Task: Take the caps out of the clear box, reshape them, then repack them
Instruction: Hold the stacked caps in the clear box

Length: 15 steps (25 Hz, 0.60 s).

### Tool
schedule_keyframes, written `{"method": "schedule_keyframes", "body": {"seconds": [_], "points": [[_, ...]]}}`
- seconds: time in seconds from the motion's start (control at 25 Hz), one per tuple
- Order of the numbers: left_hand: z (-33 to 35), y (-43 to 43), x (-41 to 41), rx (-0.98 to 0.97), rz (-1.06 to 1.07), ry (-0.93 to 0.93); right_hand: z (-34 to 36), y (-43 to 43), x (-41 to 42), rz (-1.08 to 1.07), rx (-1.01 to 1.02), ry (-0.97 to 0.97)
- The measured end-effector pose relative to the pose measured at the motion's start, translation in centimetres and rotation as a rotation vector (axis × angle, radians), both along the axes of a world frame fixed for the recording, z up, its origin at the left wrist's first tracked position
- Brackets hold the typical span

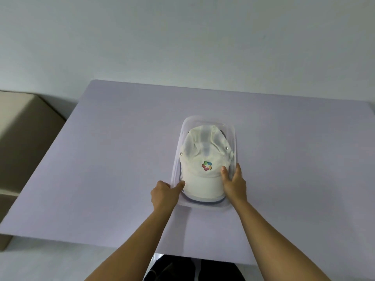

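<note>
A clear plastic box (204, 119) stands in the middle of the lilac table (113, 151). A white cap (203, 157) with a coloured emblem on its front lies on top inside the box, brim toward me. The dark edge of another cap (205, 202) shows beneath its brim. My left hand (163, 194) grips the box's near left wall, thumb inside against the white cap's brim. My right hand (234, 183) grips the near right wall, thumb on the cap's front and fingers outside the wall.
A beige cushioned seat (22, 136) stands off the table's left edge. A pale wall rises behind the table. Dark clothing (182, 268) shows below the table's near edge.
</note>
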<state>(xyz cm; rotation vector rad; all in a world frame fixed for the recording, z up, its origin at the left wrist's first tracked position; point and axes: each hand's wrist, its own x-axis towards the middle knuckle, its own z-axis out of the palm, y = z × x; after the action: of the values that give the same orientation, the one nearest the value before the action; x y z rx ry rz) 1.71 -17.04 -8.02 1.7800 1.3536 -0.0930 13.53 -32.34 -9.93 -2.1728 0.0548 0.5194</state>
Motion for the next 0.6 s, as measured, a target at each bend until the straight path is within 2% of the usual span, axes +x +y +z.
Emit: {"method": "schedule_keyframes", "body": {"seconds": [0.28,0.6], "points": [[-0.13,0.56,-0.17,0.041,-0.131,0.047,-0.15,0.21,0.03,0.005,-0.011,-0.022],[0.43,0.86,-0.20,0.083,-0.186,0.064,-0.40,0.01,0.18,-0.001,0.006,-0.014]]}}
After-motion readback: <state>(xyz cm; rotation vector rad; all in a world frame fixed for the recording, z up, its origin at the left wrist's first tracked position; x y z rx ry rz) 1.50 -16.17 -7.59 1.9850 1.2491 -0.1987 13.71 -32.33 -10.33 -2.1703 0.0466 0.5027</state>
